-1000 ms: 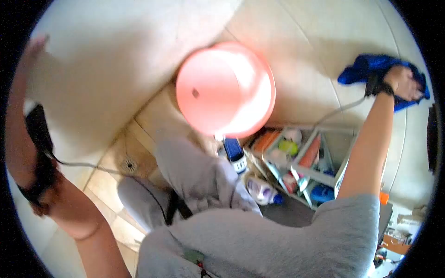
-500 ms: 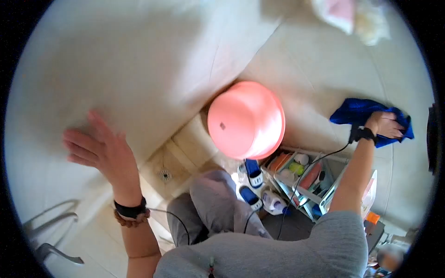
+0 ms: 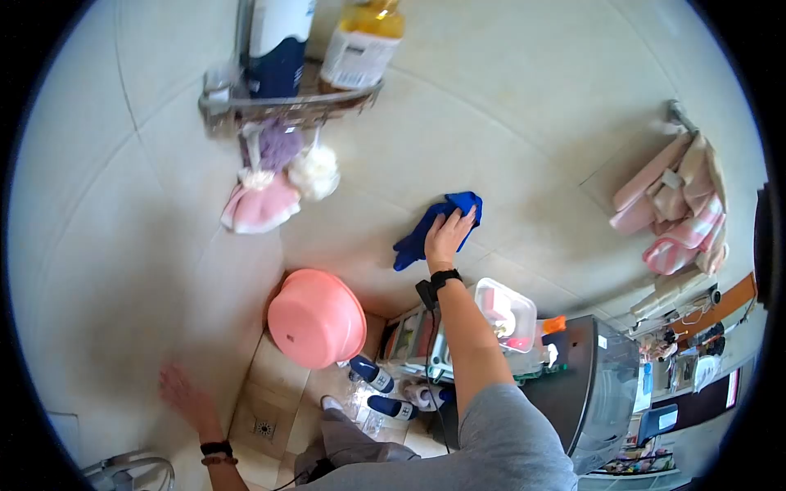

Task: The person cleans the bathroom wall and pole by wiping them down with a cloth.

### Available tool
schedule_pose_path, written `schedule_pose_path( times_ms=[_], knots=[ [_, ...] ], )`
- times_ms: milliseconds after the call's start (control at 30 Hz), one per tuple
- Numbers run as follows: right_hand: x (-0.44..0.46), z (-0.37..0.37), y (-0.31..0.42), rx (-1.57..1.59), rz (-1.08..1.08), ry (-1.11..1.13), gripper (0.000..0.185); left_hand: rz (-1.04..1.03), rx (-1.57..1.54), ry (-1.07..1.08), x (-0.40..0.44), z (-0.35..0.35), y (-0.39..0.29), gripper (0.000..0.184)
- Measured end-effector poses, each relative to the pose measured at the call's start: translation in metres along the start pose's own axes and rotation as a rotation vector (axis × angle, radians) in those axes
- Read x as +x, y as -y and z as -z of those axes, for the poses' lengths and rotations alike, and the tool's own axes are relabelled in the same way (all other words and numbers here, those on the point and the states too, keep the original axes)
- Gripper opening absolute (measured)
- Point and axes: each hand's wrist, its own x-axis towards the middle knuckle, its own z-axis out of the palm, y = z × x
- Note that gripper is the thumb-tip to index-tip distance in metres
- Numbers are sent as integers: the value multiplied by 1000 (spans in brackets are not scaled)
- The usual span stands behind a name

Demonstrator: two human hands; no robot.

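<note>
My right hand (image 3: 450,236) presses a dark blue cloth (image 3: 426,233) against the tiled wall, its fingers over the fabric. One end of the cloth hangs out to the lower left of the hand. A black band with a cable sits on that wrist. Low on the left, my left hand (image 3: 188,397) is open, fingers spread, at the left wall and slightly blurred. Whether its palm touches the tiles I cannot tell. Between the two hands, a pink basin (image 3: 315,319) leans in the corner.
A corner shelf (image 3: 295,102) holds bottles, with bath puffs (image 3: 313,172) hanging beneath. Pink towels (image 3: 679,200) hang at right. Below my right arm are a storage rack, a clear plastic box (image 3: 505,315) and a dark appliance (image 3: 565,385). Slippers (image 3: 391,407) and a floor drain (image 3: 264,427) lie below.
My view has swung right and upward, bringing the shelf and towels into sight. My right hand stays on the blue cloth against the wall; my left hand remains open at the left wall.
</note>
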Motion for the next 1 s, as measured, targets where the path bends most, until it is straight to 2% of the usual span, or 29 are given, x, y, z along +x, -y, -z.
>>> schedule_pose_path(
  times_ms=[100,133,233,367,433,467,500,533,567,600,667,767,833,900,967,1000],
  knots=[
    [90,42,2,-61,58,-106,42,-55,-366,27,-11,72,8,72],
    [125,59,8,-80,43,-101,46,-37,-342,33,-18,70,6,69],
    [235,119,32,-196,169,-264,44,36,-294,49,-35,58,-10,65],
    [345,159,71,-239,194,-515,36,-50,-484,153,-12,159,-66,64],
    [345,145,89,-156,275,-484,32,-170,-631,208,11,207,-104,65],
    [332,131,93,-111,410,-339,30,-246,-705,208,20,226,-125,65],
    [317,114,91,-66,540,-184,28,-346,-834,66,28,220,-148,64],
    [301,96,84,-63,694,-150,26,-460,-943,-72,37,215,-171,64],
    [281,84,81,-53,843,-114,24,-518,-969,-86,45,228,-188,62],
    [275,80,79,56,820,-2,23,-571,-997,-101,53,251,-205,59],
    [276,84,79,86,832,30,24,-583,-1077,-125,60,295,-222,56],
    [273,99,74,62,932,93,26,-592,-1160,-178,59,320,-223,55],
    [275,103,61,179,927,93,23,-588,-1144,-132,58,311,-205,55],
    [281,121,42,74,767,-4,25,-549,-1162,-85,60,294,-192,56],
    [294,154,39,-159,431,-141,31,-451,-1217,-37,58,267,-183,56],
    [299,154,33,-207,365,-268,32,-409,-1217,-5,58,257,-186,57]
  ],
)
